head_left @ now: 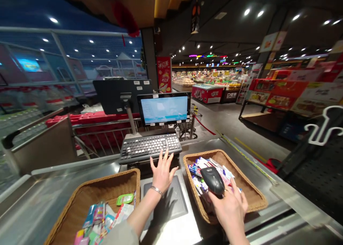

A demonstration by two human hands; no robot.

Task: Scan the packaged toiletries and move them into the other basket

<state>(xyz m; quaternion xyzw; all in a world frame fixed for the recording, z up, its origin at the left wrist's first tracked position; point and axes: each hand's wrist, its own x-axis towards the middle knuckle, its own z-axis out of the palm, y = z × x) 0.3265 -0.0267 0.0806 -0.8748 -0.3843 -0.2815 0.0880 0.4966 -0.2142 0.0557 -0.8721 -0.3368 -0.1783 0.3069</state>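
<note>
My left hand (162, 171) reaches over the front edge of the black keyboard (151, 147), fingers spread and nothing held. Whether a fingertip presses a key I cannot tell. In my right hand (230, 205) is a black handheld barcode scanner (212, 180), its head pointing away from me above the right wicker basket (253, 194). Small packaged goods (197, 183) in blue, white and red wrappers lie in that basket, partly hidden by the scanner and fingers. The left wicker basket (80, 189) holds colourful small packs (99, 212) and a green pack (124, 199).
Behind the keyboard stands a lit monitor (164, 108), with a second dark screen (118, 94) seen from behind at its left. A grey flat pad (174, 198) sits between the baskets on the metal counter (61, 177). White hooks (323, 127) hang on the right.
</note>
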